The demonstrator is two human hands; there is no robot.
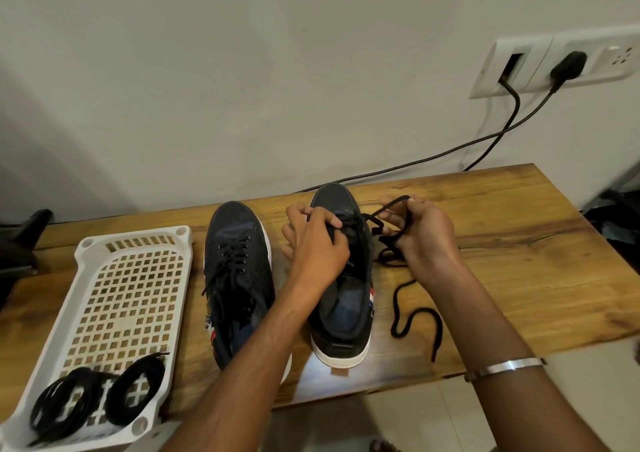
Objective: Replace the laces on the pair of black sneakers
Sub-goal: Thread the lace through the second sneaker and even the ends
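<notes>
Two black sneakers stand side by side on the wooden table (519, 244), toes toward the wall. The left sneaker (235, 271) is fully laced. The right sneaker (343, 299) has most eyelets bare. My left hand (317, 240) grips the right sneaker's lace area near the toe. My right hand (420, 233) pinches a loop of black lace (415, 313) just right of that shoe; the lace's loose end trails in curves over the table toward the front edge. Two coiled black laces (97, 396) lie in a white basket.
The white perforated plastic basket (121, 296) sits at the table's left. Black cables (450, 150) run from a wall socket (554, 67) down behind the table. The table's front edge is close below the shoes, with tiled floor beneath.
</notes>
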